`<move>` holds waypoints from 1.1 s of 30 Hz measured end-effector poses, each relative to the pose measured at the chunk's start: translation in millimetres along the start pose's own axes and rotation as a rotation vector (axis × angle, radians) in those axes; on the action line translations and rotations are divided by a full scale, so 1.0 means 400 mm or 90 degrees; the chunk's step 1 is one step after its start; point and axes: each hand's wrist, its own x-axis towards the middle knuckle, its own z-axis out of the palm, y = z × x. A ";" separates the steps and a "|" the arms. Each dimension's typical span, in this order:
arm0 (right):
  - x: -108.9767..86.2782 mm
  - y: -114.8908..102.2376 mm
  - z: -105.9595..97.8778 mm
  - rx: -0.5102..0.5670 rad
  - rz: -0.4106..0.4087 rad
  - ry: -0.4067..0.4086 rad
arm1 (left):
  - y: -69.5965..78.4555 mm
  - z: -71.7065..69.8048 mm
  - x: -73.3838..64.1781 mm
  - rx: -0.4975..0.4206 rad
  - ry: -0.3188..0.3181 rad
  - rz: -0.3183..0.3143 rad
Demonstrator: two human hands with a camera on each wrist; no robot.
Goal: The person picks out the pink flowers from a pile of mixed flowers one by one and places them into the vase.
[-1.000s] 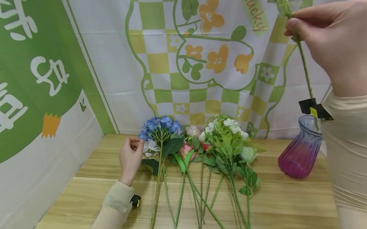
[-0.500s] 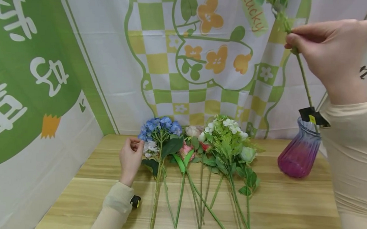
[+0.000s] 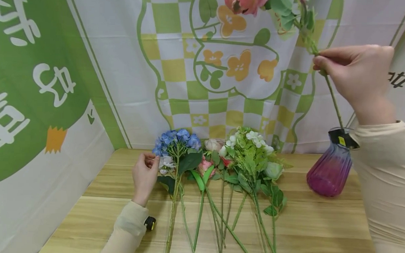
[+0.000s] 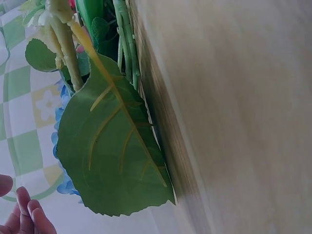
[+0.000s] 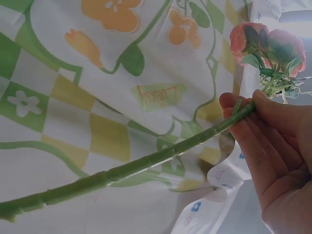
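Note:
My right hand (image 3: 361, 78) is raised and pinches the green stem of a pink artificial flower (image 3: 247, 2) between thumb and fingers. Two pink blooms top that stem (image 5: 146, 163) in the right wrist view. Its lower end runs down into the mouth of a ribbed glass vase (image 3: 330, 172), blue above and magenta below; the black wrist camera partly hides the rim. On the left, my left hand (image 3: 144, 178) rests loosely curled beside the blue hydrangea (image 3: 178, 140). Nothing shows between its fingers in the left wrist view, where a big green hydrangea leaf (image 4: 114, 146) fills the middle.
Several artificial flowers lie across the wooden table (image 3: 303, 226), stems toward me: a white-flowered green spray (image 3: 251, 161), a pale green rose (image 3: 274, 170) and a pink bloom (image 3: 206, 167) among them. A printed cloth (image 3: 177, 69) hangs behind the table.
My right hand has moved down, lowering the stem into the vase mouth, and the pink bloom has come into the head view. My left hand has stayed in place.

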 end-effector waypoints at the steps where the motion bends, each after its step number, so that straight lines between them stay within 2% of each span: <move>1: -0.002 0.004 0.002 -0.001 0.005 0.000 | 0.000 0.000 -0.001 0.000 -0.001 0.000; 4: -0.007 0.017 0.007 0.002 0.020 -0.003 | -0.003 0.000 -0.001 -0.003 -0.004 0.000; 16: -0.030 0.054 0.018 -0.027 0.025 -0.016 | -0.007 0.001 0.000 0.008 -0.015 -0.009; 23: -0.045 0.076 0.018 -0.001 0.021 -0.017 | -0.008 0.002 0.003 0.011 -0.010 -0.015; 33: -0.055 0.088 0.020 -0.001 0.037 -0.019 | -0.014 0.001 0.006 0.008 -0.011 -0.010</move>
